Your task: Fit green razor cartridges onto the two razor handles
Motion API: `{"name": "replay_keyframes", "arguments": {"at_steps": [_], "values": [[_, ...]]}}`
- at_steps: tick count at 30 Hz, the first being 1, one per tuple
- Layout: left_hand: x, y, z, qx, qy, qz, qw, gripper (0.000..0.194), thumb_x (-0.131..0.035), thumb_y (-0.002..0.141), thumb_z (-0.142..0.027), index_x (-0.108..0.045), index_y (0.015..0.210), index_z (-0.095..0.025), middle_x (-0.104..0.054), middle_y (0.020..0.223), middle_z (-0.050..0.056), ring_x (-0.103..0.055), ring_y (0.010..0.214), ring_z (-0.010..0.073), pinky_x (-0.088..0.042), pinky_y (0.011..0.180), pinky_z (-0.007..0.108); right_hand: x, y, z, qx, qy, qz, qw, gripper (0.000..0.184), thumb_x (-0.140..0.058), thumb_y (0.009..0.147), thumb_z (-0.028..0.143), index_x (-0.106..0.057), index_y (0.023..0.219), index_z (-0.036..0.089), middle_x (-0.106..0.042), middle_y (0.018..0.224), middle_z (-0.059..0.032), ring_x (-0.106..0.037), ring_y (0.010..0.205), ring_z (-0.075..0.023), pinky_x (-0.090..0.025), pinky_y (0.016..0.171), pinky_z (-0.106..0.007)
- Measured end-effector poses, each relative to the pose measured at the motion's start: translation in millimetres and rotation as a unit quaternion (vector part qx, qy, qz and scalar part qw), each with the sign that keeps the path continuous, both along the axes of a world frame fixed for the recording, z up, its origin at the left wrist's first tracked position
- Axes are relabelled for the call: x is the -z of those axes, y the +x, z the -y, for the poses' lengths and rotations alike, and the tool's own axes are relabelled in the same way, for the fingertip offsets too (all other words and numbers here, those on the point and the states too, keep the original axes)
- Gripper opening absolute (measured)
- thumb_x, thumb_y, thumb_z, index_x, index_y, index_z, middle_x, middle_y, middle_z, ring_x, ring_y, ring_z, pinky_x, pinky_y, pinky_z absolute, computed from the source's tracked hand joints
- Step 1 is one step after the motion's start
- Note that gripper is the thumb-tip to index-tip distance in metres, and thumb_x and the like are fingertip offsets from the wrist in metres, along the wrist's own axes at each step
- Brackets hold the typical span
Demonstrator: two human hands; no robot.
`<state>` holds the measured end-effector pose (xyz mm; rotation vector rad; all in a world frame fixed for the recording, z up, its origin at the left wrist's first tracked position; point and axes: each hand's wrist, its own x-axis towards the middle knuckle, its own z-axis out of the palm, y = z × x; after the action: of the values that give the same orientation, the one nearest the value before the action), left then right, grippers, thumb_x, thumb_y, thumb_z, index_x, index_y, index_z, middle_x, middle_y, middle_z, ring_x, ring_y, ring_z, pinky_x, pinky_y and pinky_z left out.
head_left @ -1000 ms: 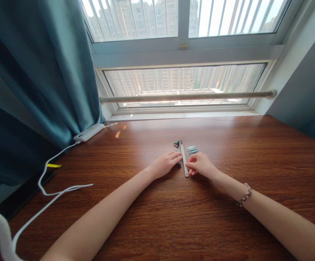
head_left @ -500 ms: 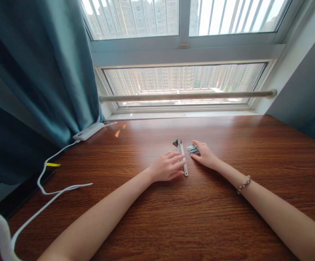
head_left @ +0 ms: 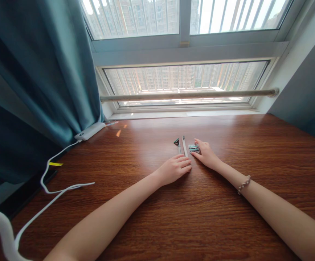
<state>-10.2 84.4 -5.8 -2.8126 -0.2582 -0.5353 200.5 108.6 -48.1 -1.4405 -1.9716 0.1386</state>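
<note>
Laid near the middle of the counter (head_left: 157, 224), left to right: razor (head_left: 176, 141), toothbrush (head_left: 185, 146), small clear pack (head_left: 193, 148). Set side by side, apart at the visible upper ends, with toothbrush between the other two.

Left hand (head_left: 174, 168): over the lower parts of razor and toothbrush, fingers stretched across, undersides hidden. Cannot tell a closed grip from a loose one, nor pressing from hovering. Right hand (head_left: 205, 154): grip wide, thumb by the near edge of the pack, a finger by the far edge. Cannot confirm firm contact.

Possible faults, as judged:
- Dragging razor and toothbrush together. Cause: one hand lying across both handles.
- Swivelling the razor out of line. Cause: slim handle, bulky head, smooth counter.
- Bumping the pack into the toothbrush. Cause: narrow gap, any push from the right.
- Losing the pack from between thumb and finger. Cause: flat, probably slick plastic, reachable only by its edges.
- Nicking a fingertip. Cause: sliding too far up towards the razor head.

Count: razor, 1. Toothbrush, 1. Pack, 1; contents too small to count. Hands, 2. Bracelet (head_left: 244, 185), 1, on the right forearm. Off to the left: slim white box (head_left: 90, 131), 1; yellow strip (head_left: 56, 164), 1; white cable (head_left: 82, 185), at least 1, full path not traceable.
</note>
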Motion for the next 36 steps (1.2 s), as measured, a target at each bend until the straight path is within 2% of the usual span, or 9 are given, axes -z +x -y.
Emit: {"name": "replay_keyframes", "arguments": {"at_steps": [4,8,11,13,17,20,22,26,36], "values": [[4.9,4,-1,-0.007,-0.013,0.023,1.000,0.021,-0.037,0.089,-0.019,-0.057,0.094,-0.014,-0.063,0.102,0.007,-0.054,0.102,0.0149,-0.039,0.095,0.032,-1.2,-1,1,-0.004,0.032,0.004,0.999,0.053,-0.058,0.072,0.025,-0.041,0.120,0.013,-0.053,0.115,-0.0147,-0.046,0.105,-0.0281,-0.035,0.090,-0.044],[6.0,3,-1,-0.015,-0.009,0.039,0.999,0.021,-0.039,0.088,-0.022,-0.056,0.097,-0.013,-0.063,0.102,0.008,-0.055,0.101,0.0165,-0.041,0.093,0.034,-20.3,-9,13,0.003,0.084,-0.007,0.996,0.042,-0.054,0.076,0.027,-0.044,0.114,0.012,-0.053,0.115,-0.0156,-0.046,0.106,-0.0274,-0.036,0.089,-0.041],[-0.7,-3,5,0.012,0.022,0.071,0.997,0.020,-0.042,0.087,-0.024,-0.056,0.095,-0.012,-0.063,0.099,0.009,-0.056,0.099,0.0177,-0.043,0.089,0.034,-42.4,-22,40,0.006,0.121,-0.019,0.992,0.014,-0.044,0.084,0.025,-0.052,0.091,0.015,-0.061,0.088,-0.0099,-0.054,0.085,-0.0201,-0.041,0.074,-0.031],[-7.8,-8,16,0.065,0.039,0.076,0.994,0.016,-0.044,0.085,-0.023,-0.057,0.086,-0.014,-0.065,0.085,0.006,-0.059,0.086,0.0156,-0.047,0.078,0.030,-53.8,-34,68,-0.011,0.136,-0.013,0.991,0.016,-0.047,0.084,0.028,-0.051,0.072,0.017,-0.057,0.062,-0.0020,-0.051,0.057,-0.0139,-0.036,0.057,-0.025],[-14.5,-15,56,0.220,0.044,0.081,0.971,0.023,-0.052,0.078,-0.023,-0.047,0.057,-0.017,-0.046,0.050,-0.003,-0.045,0.044,0.0092,-0.033,0.039,0.025,-56.5,-55,130,-0.237,0.216,0.076,0.944,0.037,-0.036,0.087,0.025,-0.038,0.051,0.018,-0.043,0.045,0.0023,-0.035,0.041,-0.0090,-0.022,0.046,-0.025],[-6.1,-17,91,0.321,0.014,0.089,0.943,0.030,-0.053,0.074,-0.029,-0.039,0.050,-0.018,-0.033,0.045,-0.005,-0.034,0.036,0.0077,-0.022,0.033,0.024,-43.7,-66,164,-0.369,0.265,0.079,0.888,0.048,-0.032,0.088,0.040,-0.033,0.045,0.018,-0.036,0.040,0.0028,-0.028,0.037,-0.0094,-0.015,0.042,-0.027],[3.2,-18,108,0.357,-0.015,0.027,0.934,0.029,-0.055,0.070,-0.023,-0.035,0.048,-0.018,-0.028,0.045,-0.006,-0.034,0.035,0.0068,-0.022,0.033,0.023,-33.7,-71,177,-0.428,0.259,0.089,0.861,0.044,-0.039,0.084,0.031,-0.031,0.043,0.017,-0.033,0.040,0.0036,-0.026,0.037,-0.0090,-0.013,0.042,-0.027],[17.8,-19,122,0.311,-0.050,-0.077,0.946,0.035,-0.057,0.067,-0.015,-0.030,0.044,-0.017,-0.029,0.045,-0.006,-0.035,0.039,0.0061,-0.030,0.039,0.024,-19.1,-73,183,-0.469,0.206,0.106,0.852,0.036,-0.048,0.076,0.022,-0.035,0.043,0.017,-0.033,0.038,0.0042,-0.027,0.038,-0.0096,-0.014,0.040,-0.026],[16.9,-11,108,0.251,-0.053,0.119,0.959,0.041,-0.057,0.062,-0.033,-0.025,0.042,-0.018,-0.025,0.038,-0.007,-0.027,0.033,0.0073,-0.016,0.036,0.025,-15.9,-68,174,-0.395,0.096,0.091,0.909,0.055,-0.019,0.089,0.048,-0.036,0.045,0.018,-0.042,0.035,0.0012,-0.031,0.033,-0.0093,-0.022,0.040,-0.026]]}}
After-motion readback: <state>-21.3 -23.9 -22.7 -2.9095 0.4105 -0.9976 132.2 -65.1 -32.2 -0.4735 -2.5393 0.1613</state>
